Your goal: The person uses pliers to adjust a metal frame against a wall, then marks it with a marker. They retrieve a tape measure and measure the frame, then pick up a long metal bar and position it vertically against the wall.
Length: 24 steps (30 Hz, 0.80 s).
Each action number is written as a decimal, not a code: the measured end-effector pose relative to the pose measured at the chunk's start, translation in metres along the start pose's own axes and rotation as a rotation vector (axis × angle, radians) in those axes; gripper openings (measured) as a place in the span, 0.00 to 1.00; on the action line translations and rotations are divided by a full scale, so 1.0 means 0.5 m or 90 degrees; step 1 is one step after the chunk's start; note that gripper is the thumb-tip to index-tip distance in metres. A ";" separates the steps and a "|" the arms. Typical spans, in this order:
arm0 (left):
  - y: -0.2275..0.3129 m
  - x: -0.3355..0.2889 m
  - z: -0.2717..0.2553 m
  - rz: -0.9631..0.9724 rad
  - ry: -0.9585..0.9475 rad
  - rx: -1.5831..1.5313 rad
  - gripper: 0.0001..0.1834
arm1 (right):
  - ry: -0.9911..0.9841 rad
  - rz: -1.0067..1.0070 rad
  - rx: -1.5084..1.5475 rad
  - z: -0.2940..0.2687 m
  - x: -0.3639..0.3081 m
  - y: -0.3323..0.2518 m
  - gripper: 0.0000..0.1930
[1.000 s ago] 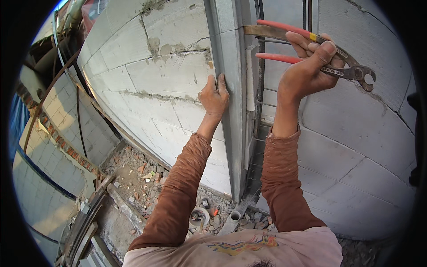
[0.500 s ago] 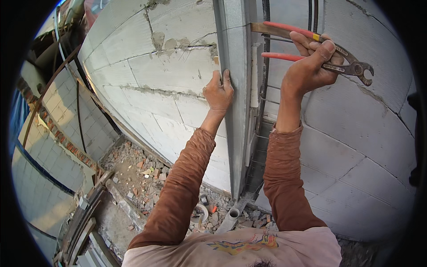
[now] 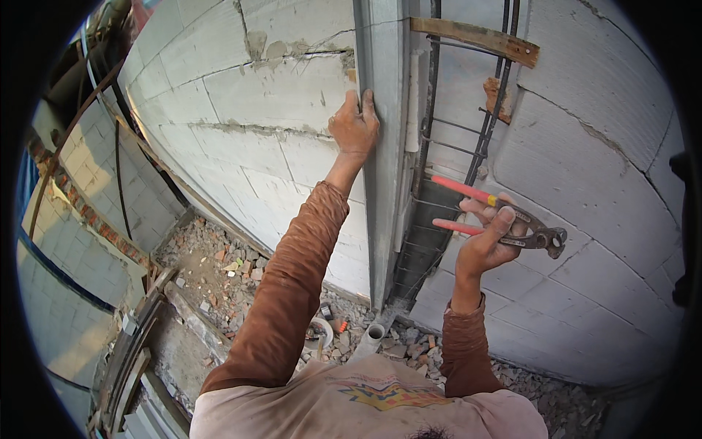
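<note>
My left hand grips the edge of an upright grey metal channel, fingers pointing up. The channel stands against the end of a pale block wall. In my right hand is a pair of end-cutting pincers with red handles. The handles are spread, with the dark jaws pointing right, away from the channel. Right of the channel, steel rebar with cross ties runs down the gap between the walls. A wooden strip crosses the gap above, with a thin wire leading left from the channel.
Another block wall rises on the right. A brick piece sits by the rebar. Below lie rubble, a pale bucket and an upright pipe end. Wooden planks lie at the lower left.
My right hand has come down with the pincers, away from the wooden strip, leaving its right end in view. My left hand stays at the channel's edge, slightly higher in view.
</note>
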<state>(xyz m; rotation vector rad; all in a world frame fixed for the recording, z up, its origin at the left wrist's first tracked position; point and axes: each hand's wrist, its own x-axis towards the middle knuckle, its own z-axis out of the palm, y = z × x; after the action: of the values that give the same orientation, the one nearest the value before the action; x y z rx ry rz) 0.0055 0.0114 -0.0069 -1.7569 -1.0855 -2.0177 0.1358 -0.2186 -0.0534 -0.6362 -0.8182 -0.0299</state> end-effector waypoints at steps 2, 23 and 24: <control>0.000 -0.001 -0.001 -0.011 -0.014 0.001 0.17 | -0.064 0.114 -0.052 -0.058 -0.066 0.001 0.17; 0.009 0.002 -0.023 -0.074 -0.106 0.013 0.22 | -0.450 0.469 -0.539 -0.554 -0.444 0.028 0.13; 0.010 0.003 -0.027 -0.083 -0.126 0.008 0.26 | -0.460 0.428 -0.551 -0.556 -0.450 0.025 0.14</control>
<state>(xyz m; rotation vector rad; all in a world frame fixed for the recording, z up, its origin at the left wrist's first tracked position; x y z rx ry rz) -0.0014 -0.0007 -0.0037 -1.9595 -1.3003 -1.9361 0.1696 -0.4062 -0.3564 -1.7822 -1.2435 0.5096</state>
